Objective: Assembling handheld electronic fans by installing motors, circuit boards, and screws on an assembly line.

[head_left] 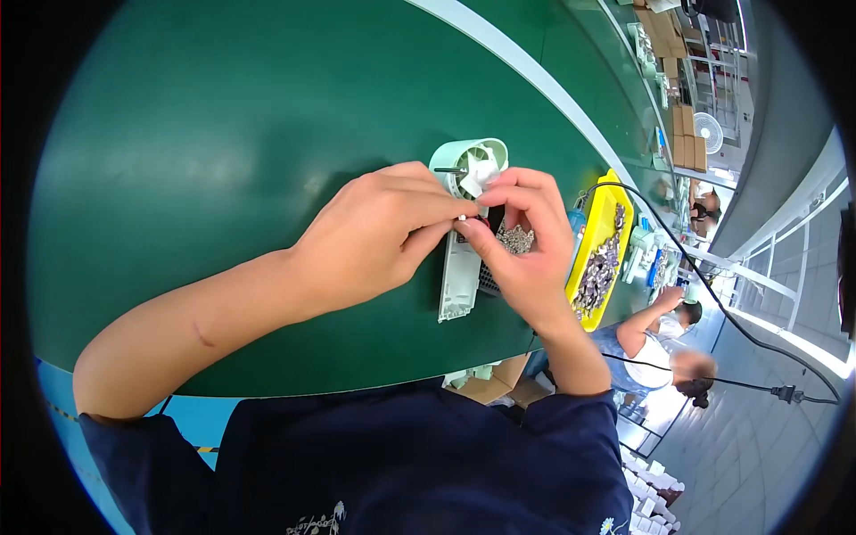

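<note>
A mint-green handheld fan (444,159) lies on the table in front of me, its round head at the far end and white blades (481,171) inside. Its pale open handle shell (459,285) reaches toward me. Over the neck of the fan, my left hand (379,227) pinches a small white piece (463,218) between thumb and forefinger. My right hand (533,236) curls around the fan from the right, its thumb tip close to the white piece and its fingers by the head. The fingers hide most of the neck. Beneath my right hand sits a dark container of small silvery screws (515,239).
To the right stands a yellow tray (612,189) heaped with small metallic parts. A black cable (704,276) arcs across the right side. A co-worker (651,357) sits farther right. An open cardboard box (490,388) is below the green table's (223,134) near edge.
</note>
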A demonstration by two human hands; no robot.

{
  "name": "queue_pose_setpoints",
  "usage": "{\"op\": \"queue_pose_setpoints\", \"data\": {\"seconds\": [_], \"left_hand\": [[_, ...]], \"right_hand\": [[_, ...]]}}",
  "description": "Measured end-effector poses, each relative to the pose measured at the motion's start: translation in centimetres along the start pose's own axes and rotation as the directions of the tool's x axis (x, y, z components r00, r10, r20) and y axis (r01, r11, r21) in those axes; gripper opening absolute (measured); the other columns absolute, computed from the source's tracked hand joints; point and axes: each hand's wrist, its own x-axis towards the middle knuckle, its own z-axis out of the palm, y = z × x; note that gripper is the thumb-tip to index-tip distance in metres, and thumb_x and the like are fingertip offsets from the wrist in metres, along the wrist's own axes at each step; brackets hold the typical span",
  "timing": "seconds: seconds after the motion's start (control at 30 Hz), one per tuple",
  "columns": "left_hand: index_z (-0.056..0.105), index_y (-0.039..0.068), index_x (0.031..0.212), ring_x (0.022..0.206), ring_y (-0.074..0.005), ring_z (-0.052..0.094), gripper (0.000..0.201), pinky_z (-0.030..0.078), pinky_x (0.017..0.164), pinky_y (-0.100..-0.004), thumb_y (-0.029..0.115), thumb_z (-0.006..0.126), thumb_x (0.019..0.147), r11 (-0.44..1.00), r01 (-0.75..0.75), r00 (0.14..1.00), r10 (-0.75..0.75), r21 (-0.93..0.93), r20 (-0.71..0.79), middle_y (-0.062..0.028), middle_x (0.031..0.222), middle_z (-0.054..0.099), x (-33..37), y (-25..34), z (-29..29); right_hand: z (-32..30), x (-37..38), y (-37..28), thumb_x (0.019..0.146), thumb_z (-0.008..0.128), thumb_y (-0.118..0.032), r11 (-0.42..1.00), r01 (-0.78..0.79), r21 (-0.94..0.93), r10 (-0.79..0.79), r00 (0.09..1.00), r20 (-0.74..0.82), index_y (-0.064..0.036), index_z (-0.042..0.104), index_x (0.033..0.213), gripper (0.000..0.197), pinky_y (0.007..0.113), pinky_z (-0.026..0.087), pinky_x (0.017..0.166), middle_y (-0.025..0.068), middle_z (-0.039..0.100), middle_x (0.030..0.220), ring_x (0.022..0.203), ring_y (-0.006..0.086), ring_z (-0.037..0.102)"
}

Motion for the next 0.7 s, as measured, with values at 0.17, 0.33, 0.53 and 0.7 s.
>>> {"op": "queue_pose_setpoints", "data": {"seconds": [0.17, 0.33, 0.53, 0.7], "left_hand": [[0.074, 0.000, 0.118, 0.089, -0.0309, 0.068, 0.031, 0.055, 0.073, -0.0397, -0.008, 0.067, 0.088, 0.999, 0.034, 0.998, -0.033, -0.030, 0.050, -0.0140, 0.093, 0.074, 0.1, 0.4, -0.7], [0.068, 0.002, 0.119, 0.090, -0.0332, 0.063, 0.039, 0.052, 0.074, -0.0426, 0.001, 0.077, 0.081, 0.965, -0.007, 0.988, 0.048, 0.262, -0.150, -0.0145, 0.101, 0.065, -0.4, 1.9, 0.3], [0.062, 0.009, 0.120, 0.108, -0.0308, 0.056, 0.047, 0.042, 0.094, -0.0448, 0.017, 0.080, 0.077, 0.894, 0.029, 0.992, -0.079, 0.447, 0.093, -0.0094, 0.114, 0.058, -1.7, 2.7, 0.8], [0.063, 0.011, 0.119, 0.107, -0.0291, 0.056, 0.048, 0.040, 0.096, -0.0460, 0.003, 0.073, 0.072, 0.869, 0.002, 0.999, -0.021, 0.495, 0.034, -0.0077, 0.110, 0.059, -1.2, 2.0, 0.4]], "right_hand": [[0.2, 0.0, 0.8, 0.079, 0.083, 0.004, 0.862, 0.352, -0.364, -0.387, 0.922, -0.025, -0.0013, 0.076, 0.102, 0.025, 0.031, 0.049, 0.065, 0.0150, 0.076, 0.104, 0.076, 0.0241, 0.067], [0.2, -0.2, 1.0, 0.084, 0.079, 0.006, 0.980, 0.187, -0.069, -0.195, 0.972, -0.130, 0.0037, 0.074, 0.104, 0.021, 0.028, 0.054, 0.069, 0.0139, 0.076, 0.097, 0.076, 0.0202, 0.070], [-1.7, -0.4, 0.3, 0.095, 0.070, 0.006, 0.852, -0.394, 0.345, 0.371, 0.919, 0.133, 0.0052, 0.073, 0.111, 0.017, 0.024, 0.054, 0.079, 0.0120, 0.073, 0.106, 0.092, 0.0134, 0.068], [-2.1, -0.4, 0.4, 0.096, 0.069, 0.004, 0.765, -0.429, 0.480, 0.412, 0.899, 0.147, 0.0048, 0.073, 0.110, 0.015, 0.027, 0.052, 0.086, 0.0110, 0.071, 0.108, 0.097, 0.0145, 0.066]]}}
